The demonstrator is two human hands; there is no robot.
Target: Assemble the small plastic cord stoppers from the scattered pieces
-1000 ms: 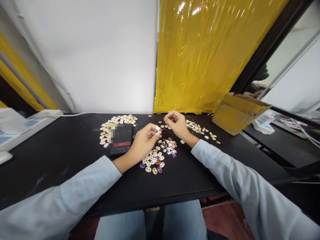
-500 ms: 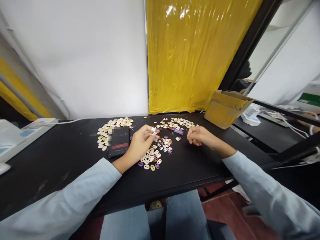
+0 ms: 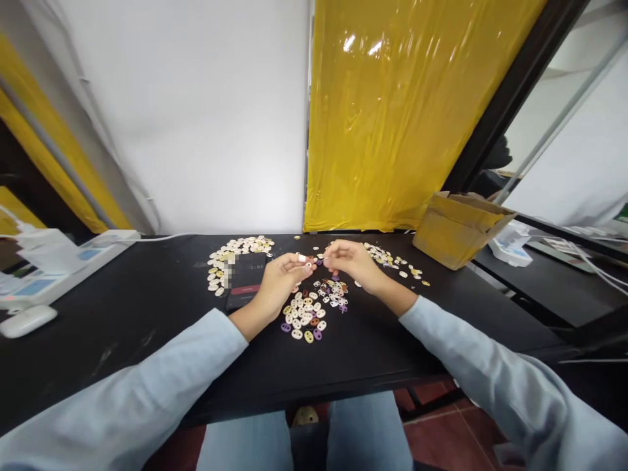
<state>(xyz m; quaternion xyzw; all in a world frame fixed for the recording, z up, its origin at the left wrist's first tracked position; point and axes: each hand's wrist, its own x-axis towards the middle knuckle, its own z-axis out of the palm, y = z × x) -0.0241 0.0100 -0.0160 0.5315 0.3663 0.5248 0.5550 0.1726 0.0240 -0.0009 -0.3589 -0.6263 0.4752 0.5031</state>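
My left hand point(image 3: 284, 276) pinches a small white oval piece with holes point(image 3: 309, 265) between thumb and fingertips; one finger wears a white band point(image 3: 302, 258). Close by on the right, my right hand point(image 3: 350, 260) has its fingers pressed together, their tips almost meeting the left fingertips. What it holds, if anything, is too small to make out. Below both hands lies a pile of larger two-holed oval pieces point(image 3: 304, 315) in white, yellow, brown and purple. A cluster of smaller pieces point(image 3: 333, 293) sits beside it, partly under my right hand.
A phone point(image 3: 245, 288) lies left of my left hand, beside a heap of cream ovals point(image 3: 235, 247). More pieces point(image 3: 387, 255) spread behind my right hand. A cardboard box point(image 3: 454, 229) stands at the back right; a power strip point(image 3: 88, 255) and white mouse point(image 3: 29, 320) are at left.
My right hand has moved left, up to my left hand. The purple-handled screwdriver seen lying behind the pieces no longer shows. The view has shifted a little to the left.
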